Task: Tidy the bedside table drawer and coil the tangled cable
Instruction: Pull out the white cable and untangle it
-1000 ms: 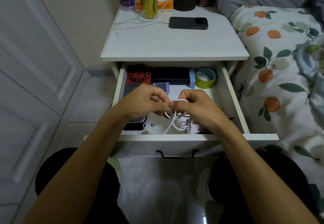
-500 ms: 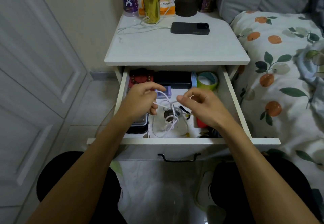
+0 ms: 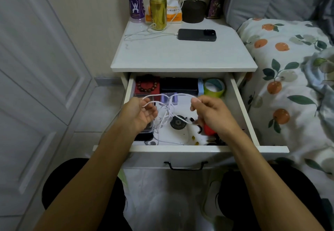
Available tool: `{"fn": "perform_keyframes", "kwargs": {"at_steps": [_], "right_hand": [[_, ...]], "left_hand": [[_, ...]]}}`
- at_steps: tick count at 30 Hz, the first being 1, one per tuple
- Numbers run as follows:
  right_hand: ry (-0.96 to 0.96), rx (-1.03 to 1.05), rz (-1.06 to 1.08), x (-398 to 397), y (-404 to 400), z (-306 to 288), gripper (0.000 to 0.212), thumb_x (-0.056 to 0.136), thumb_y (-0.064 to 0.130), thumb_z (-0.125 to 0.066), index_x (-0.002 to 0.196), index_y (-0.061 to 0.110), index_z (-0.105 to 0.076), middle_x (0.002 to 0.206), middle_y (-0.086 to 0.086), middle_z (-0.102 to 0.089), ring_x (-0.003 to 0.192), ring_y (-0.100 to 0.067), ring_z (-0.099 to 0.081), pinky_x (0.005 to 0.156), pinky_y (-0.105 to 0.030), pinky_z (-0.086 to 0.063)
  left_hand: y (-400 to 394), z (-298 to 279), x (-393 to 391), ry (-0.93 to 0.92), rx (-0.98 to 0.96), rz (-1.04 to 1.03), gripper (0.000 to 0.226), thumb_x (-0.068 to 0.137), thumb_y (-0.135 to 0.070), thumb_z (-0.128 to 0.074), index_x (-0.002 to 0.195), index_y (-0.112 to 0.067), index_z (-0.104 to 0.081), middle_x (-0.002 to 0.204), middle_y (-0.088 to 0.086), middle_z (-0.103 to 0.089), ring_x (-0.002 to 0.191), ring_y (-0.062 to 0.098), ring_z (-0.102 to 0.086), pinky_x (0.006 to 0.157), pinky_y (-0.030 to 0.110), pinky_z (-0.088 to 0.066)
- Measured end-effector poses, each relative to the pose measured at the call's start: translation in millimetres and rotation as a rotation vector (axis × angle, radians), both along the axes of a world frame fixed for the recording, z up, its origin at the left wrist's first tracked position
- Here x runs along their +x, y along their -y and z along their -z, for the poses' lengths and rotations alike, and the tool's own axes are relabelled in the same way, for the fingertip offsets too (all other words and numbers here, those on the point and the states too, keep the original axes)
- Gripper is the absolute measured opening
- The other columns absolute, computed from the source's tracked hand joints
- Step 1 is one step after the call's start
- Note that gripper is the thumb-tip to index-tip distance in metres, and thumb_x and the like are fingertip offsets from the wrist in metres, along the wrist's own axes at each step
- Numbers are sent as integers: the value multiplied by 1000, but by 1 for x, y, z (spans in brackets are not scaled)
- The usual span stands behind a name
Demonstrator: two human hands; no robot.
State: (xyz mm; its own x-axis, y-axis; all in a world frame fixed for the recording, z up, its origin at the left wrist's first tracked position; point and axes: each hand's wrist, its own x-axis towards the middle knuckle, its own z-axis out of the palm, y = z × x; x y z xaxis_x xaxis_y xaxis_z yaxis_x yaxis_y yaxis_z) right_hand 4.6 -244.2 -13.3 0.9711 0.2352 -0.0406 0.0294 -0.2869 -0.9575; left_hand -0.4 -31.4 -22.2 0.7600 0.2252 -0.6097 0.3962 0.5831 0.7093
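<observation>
1. White thin charging cable (image 3: 168, 97) stretches nine-to-three o'clock above the open white wooden drawer (image 3: 180, 149), its knotted tangle dangling towards six.
2. Left hand (image 3: 140, 114), palm up, pinches one loop; right hand (image 3: 210, 110) pinches the other end.
3. Half a second earlier the hands were closer together; the cable now spans wider.

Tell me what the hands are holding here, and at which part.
Both hold the white cable above the open drawer. The left hand has a loop of it; the right hand pinches a strand at thumb and forefinger. The tangle hangs between them.
</observation>
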Motion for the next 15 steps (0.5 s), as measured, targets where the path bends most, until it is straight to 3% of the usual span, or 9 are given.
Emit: {"fn": "perform_keyframes", "kwargs": {"at_steps": [3,5,7,9,11,13,15], "right_hand": [[-214,618,148,6,4,-10,29,101,16,-44,75,7,-54,62,-4,-50,50,-17,-51,73,-36,-57],[-300,707,232,11,11,-14,24,100,15,-42,82,7,-56,67,-5,-54,47,-17,-49,69,-37,-56],[-243,335,248,10,15,-11,19,98,18,-45,97,7,-60,75,-7,-60,45,-18,-50,62,-34,-51],[-142,-50,177,5,11,-6,19,97,26,-48,110,18,-60,80,-6,-64,48,-16,-55,56,-33,-50],[-96,-210,46,0,3,-2,20,94,43,-52,107,30,-61,78,-4,-65,51,-12,-61,55,-35,-55],[-50,-364,-63,-2,-4,1,30,88,60,-54,101,35,-63,73,2,-68,57,-11,-63,55,-34,-58],[-22,-461,-94,-2,-9,6,40,85,63,-57,110,32,-60,75,8,-67,64,-7,-62,56,-29,-54]], "left_hand": [[-7,0,-1,-28,-135,-124,23,93,3,-30,90,-5,-51,76,10,-58,69,19,-62,60,33,-51],[-7,-1,-1,-29,-53,-82,20,95,2,-32,103,-5,-50,83,13,-62,75,24,-65,61,36,-52],[-4,-2,0,-27,224,36,18,95,0,-38,106,-6,-52,92,16,-65,78,24,-66,63,35,-55],[2,-4,1,46,441,113,19,92,5,-40,93,-6,-56,92,16,-67,76,22,-67,67,34,-58],[8,-6,1,124,453,169,26,89,12,-38,85,-4,-57,82,16,-67,70,24,-68,70,35,-58],[13,-8,-1,160,412,228,28,87,14,-36,87,-2,-59,74,16,-65,60,24,-63,62,33,-57],[17,-10,-2,181,386,289,32,82,16,-31,86,-1,-59,67,13,-59,52,19,-51,51,28,-48]]}}
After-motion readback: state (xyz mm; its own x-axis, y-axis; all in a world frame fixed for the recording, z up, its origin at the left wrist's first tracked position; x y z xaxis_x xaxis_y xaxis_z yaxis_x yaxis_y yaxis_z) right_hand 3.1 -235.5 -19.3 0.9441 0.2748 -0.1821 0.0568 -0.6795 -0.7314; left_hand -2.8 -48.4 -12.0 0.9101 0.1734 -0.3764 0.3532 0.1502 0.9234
